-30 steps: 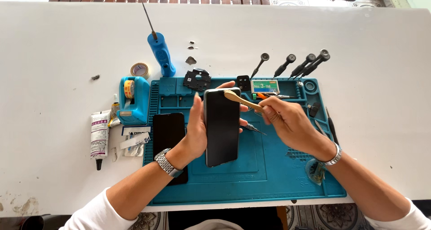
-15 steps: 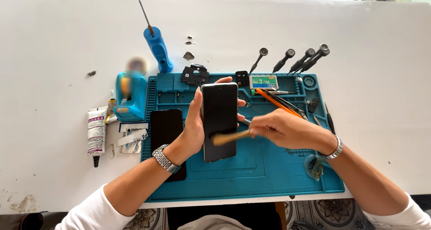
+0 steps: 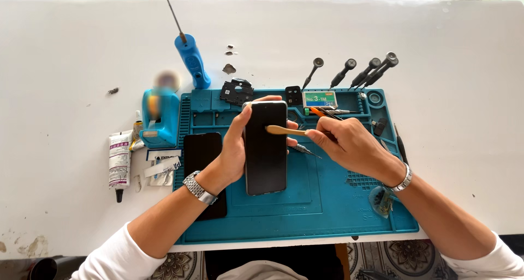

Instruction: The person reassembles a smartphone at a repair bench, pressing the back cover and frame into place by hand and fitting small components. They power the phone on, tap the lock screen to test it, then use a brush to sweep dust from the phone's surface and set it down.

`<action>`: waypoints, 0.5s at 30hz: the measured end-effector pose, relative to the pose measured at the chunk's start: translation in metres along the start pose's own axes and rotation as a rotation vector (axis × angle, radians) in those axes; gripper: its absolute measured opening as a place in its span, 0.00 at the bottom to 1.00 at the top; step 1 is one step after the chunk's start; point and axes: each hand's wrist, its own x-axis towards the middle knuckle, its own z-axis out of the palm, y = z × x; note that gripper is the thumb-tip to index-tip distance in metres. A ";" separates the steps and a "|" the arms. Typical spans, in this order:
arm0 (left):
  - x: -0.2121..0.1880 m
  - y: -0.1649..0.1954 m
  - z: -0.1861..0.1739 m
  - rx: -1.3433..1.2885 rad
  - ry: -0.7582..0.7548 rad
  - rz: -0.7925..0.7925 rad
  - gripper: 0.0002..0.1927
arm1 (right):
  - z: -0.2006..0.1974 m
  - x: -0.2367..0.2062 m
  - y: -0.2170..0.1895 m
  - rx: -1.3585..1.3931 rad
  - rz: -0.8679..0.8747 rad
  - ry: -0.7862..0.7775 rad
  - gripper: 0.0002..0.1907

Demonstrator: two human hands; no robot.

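Mat: blue work mat (image 3: 327,214), near edge partly hidden by forearms.
Phone: dark phone (image 3: 266,147) held upright over mat, its left edge covered by left hand (image 3: 232,151), fingers clamped round it.
Stick: wooden stick (image 3: 285,130) pinched in right hand (image 3: 349,143); tip resting on phone, rear end hidden.

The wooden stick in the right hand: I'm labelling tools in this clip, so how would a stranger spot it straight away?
Start at the blue work mat on the white table. Above its middle, the left hand holds a dark phone upright. The wooden stick reaches from the right hand onto the phone's upper part; it is the only pale tan, flat-tipped tool, unlike the black-handled screwdrivers behind the mat.
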 end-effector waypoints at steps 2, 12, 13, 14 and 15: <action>0.000 -0.001 0.000 -0.004 0.012 0.000 0.38 | 0.001 0.000 0.000 0.037 -0.001 -0.027 0.23; 0.000 -0.005 -0.005 -0.074 -0.047 0.004 0.38 | 0.002 -0.003 -0.002 -0.041 -0.032 -0.294 0.22; 0.000 -0.005 -0.005 -0.081 -0.050 0.008 0.38 | 0.002 -0.002 -0.001 0.000 -0.030 -0.190 0.20; 0.001 -0.005 -0.006 -0.084 -0.051 0.014 0.38 | 0.003 0.001 0.000 0.042 -0.031 -0.086 0.19; -0.001 -0.006 -0.007 -0.093 -0.045 0.017 0.38 | 0.003 0.002 0.001 0.022 -0.017 -0.098 0.20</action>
